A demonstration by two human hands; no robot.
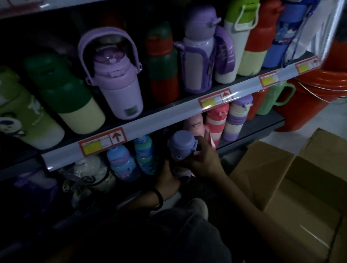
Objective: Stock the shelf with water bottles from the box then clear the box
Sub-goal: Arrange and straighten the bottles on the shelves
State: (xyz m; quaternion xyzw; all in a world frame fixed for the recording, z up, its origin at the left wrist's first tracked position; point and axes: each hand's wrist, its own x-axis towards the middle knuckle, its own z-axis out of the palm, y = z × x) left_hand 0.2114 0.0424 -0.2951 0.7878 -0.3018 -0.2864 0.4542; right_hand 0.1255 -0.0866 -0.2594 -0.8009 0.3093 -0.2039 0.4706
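- purple bottle (181,145): gripped in my right hand (204,160), cap tilted up-left, just in front of the lower shelf (267,122)
- left hand (168,176): under the bottle, nearer the shelf; grip too dark to tell
- box (266,166): on my right

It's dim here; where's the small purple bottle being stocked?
Head view, centre: the small purple bottle is in the right hand below the price rail, left of the pink striped bottle.

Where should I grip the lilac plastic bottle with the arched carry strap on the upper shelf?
Probably its arched strap, from the front: it stands clear above the lid, while the dark green bottle and red-and-green bottle crowd its sides.
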